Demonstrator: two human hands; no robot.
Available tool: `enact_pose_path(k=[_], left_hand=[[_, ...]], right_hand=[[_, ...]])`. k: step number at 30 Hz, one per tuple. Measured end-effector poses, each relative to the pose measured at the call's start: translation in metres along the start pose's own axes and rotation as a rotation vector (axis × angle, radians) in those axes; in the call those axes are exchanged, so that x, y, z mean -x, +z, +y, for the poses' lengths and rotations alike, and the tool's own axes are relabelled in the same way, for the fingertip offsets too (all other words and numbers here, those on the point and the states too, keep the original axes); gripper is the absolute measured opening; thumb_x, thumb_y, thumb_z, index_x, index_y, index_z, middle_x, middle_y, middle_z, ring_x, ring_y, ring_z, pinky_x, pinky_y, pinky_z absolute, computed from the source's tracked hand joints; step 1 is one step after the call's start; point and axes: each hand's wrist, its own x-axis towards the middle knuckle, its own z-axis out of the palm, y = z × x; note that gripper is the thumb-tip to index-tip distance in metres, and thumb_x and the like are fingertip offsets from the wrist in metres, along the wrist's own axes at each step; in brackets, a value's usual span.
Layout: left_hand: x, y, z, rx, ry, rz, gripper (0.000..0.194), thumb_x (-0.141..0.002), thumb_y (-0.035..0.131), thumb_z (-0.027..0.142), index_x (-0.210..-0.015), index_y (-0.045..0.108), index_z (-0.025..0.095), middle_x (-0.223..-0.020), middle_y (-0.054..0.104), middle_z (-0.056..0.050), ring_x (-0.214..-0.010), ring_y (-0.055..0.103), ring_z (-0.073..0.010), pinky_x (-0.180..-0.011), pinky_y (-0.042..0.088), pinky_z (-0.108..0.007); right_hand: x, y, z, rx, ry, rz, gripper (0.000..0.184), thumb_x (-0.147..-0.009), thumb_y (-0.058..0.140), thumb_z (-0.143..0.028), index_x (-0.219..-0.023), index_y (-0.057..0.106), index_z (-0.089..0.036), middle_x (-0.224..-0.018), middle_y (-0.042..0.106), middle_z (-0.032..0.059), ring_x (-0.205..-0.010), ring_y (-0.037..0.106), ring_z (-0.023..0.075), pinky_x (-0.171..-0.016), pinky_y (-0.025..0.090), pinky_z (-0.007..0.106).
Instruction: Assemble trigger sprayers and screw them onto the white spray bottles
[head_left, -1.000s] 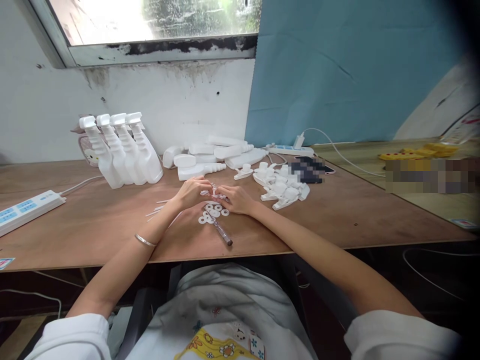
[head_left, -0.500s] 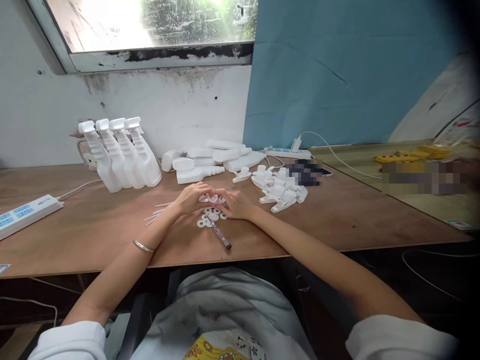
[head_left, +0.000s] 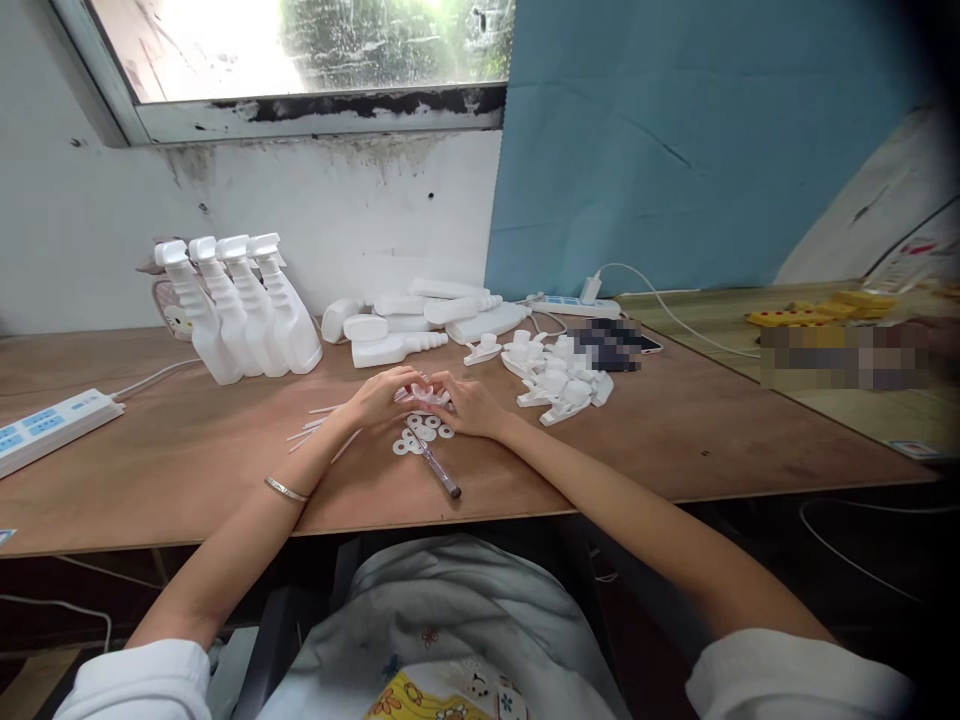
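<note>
My left hand and my right hand meet over the middle of the table, fingers curled round a white spray trigger head. The fingers cover much of it. Just below them lies a loose cluster of white ring washers. A screwdriver with a clear handle and dark end rests with its tip among the washers. Thin white tubes are spread beside and under my left forearm. To the right of my hands is a pile of white spray trigger heads.
Several white spray bottles with heads fitted stand at the left. White bottles without heads lie near the wall. A power strip sits at the left edge, another power strip at the back. A phone lies right, partly blurred.
Both hands stay over the same spot with the trigger head between them; the fingers shift slightly. One more thin tube now shows beside my left wrist.
</note>
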Motion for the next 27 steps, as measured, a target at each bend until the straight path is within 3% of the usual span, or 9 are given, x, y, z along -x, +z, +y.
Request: enact_pose_path(k=[3,5,9,12,18,27], left_hand=[[0.001,-0.01,-0.003,0.086,-0.143,0.065,0.035,-0.076,0.054,0.044,-0.097,0.052,0.017,-0.089,0.061,-0.005,-0.073,0.056,-0.0138,-0.065,0.044,-0.025],[0.004,-0.019,-0.005,0.014,-0.293,0.079,0.033,-0.078,0.049,0.045,-0.093,0.053,0.016,-0.078,0.061,-0.003,-0.066,0.055,-0.0134,-0.059,0.042,-0.024],[0.01,-0.036,-0.006,-0.24,-0.487,-0.16,0.03,-0.073,0.052,0.048,-0.071,0.058,0.018,-0.07,0.061,-0.002,-0.062,0.052,-0.014,-0.053,0.034,-0.022],[0.012,-0.043,-0.004,-0.332,-0.537,-0.309,0.032,-0.065,0.057,0.052,-0.063,0.06,0.02,-0.068,0.062,-0.001,-0.063,0.053,-0.0155,-0.051,0.031,-0.022],[0.011,-0.045,-0.002,-0.345,-0.621,-0.455,0.029,-0.059,0.061,0.049,-0.064,0.065,0.02,-0.072,0.065,-0.004,-0.061,0.054,-0.0159,-0.05,0.031,-0.022],[0.01,-0.043,-0.001,-0.248,-0.582,-0.457,0.018,-0.059,0.057,0.034,-0.066,0.067,0.019,-0.07,0.065,-0.003,-0.062,0.055,-0.0148,-0.051,0.034,-0.02]], right_hand=[[-0.001,0.001,0.002,0.005,0.082,-0.015,0.032,-0.083,0.048,-0.036,-0.107,0.037,-0.018,-0.088,0.063,0.0053,-0.071,0.062,0.0171,-0.06,0.041,0.025],[-0.001,0.001,0.002,0.022,0.109,-0.016,0.033,-0.083,0.048,-0.036,-0.108,0.037,-0.017,-0.089,0.063,0.0057,-0.071,0.062,0.0176,-0.059,0.04,0.024],[-0.002,0.0,0.003,0.081,0.129,-0.001,0.032,-0.084,0.047,-0.037,-0.107,0.038,-0.017,-0.087,0.063,0.0054,-0.07,0.062,0.0174,-0.056,0.037,0.023],[-0.002,0.0,0.002,0.117,0.141,0.001,0.03,-0.084,0.046,-0.035,-0.106,0.037,-0.017,-0.088,0.063,0.0051,-0.069,0.062,0.0168,-0.053,0.035,0.022],[-0.002,0.001,0.002,0.129,0.126,-0.012,0.028,-0.084,0.045,-0.035,-0.105,0.038,-0.018,-0.088,0.063,0.0049,-0.071,0.062,0.0169,-0.054,0.035,0.023],[-0.003,0.001,0.001,0.107,0.126,-0.014,0.03,-0.083,0.048,-0.033,-0.106,0.038,-0.017,-0.091,0.064,0.006,-0.076,0.063,0.0182,-0.056,0.037,0.023]])
